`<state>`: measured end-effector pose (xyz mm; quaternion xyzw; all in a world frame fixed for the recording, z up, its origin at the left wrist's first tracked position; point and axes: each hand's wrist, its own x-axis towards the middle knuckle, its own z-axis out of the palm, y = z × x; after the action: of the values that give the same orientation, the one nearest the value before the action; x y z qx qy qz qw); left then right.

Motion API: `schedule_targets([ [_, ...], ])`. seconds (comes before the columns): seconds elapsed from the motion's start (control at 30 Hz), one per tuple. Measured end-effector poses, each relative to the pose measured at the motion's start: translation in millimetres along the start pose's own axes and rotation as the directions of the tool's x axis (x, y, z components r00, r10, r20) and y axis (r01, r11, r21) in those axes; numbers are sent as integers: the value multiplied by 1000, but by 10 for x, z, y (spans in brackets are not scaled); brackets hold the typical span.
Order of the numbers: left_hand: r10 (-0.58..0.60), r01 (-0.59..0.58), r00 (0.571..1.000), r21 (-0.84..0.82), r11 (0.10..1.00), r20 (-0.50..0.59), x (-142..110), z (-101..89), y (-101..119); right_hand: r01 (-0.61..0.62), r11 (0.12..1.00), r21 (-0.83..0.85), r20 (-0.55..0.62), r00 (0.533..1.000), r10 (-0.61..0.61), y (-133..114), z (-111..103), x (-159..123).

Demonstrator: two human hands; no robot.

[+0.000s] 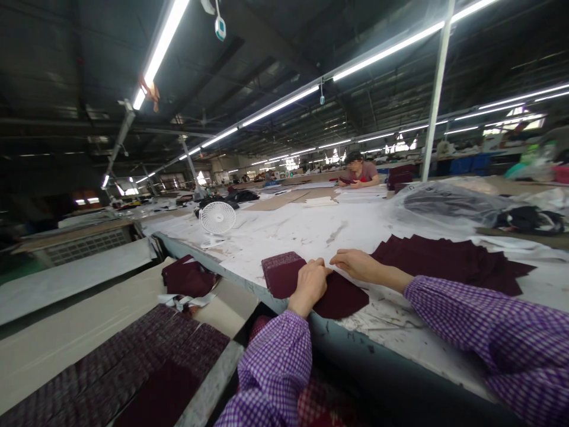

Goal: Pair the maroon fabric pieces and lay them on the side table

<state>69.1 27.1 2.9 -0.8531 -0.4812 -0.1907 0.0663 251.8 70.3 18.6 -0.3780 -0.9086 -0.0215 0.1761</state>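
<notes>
A dark maroon fabric piece [344, 295] lies at the near edge of the white table, beside a stack of maroon pieces with a speckled far end [282, 274]. My left hand [311, 283] rests over both, its fingers closed at the fabric's upper edge. Just to the right, my right hand [358, 264] has thumb and fingers drawn together close to the left fingertips. Whatever sits in that pinch is too small to make out. Further right, a fanned pile of maroon cut pieces [448, 261] spreads across the table, close to my right wrist.
A white fan [217, 217] stands on the table [302, 228] ahead. Below left, a lower surface bears rows of speckled maroon pieces [120, 362] and a crumpled maroon bundle [189, 277]. Clear plastic [444, 204] lies back right. A co-worker [362, 173] leans at the far side.
</notes>
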Motion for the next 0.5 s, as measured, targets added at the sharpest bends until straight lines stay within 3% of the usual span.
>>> schedule_targets([
  [0.17,-2,2,1000,6,1000,-5,5,5,14,48,997,63,-82,996,-42,-182,-5,-7],
  [0.37,-46,48,998,-38,998,36,11,-80,3,-16,999,-52,-1,1000,16,-183,117,-45],
  [0.5,-82,85,996,-99,991,30,-131,-169,-159,62,998,-21,37,997,-61,-139,86,-57],
])
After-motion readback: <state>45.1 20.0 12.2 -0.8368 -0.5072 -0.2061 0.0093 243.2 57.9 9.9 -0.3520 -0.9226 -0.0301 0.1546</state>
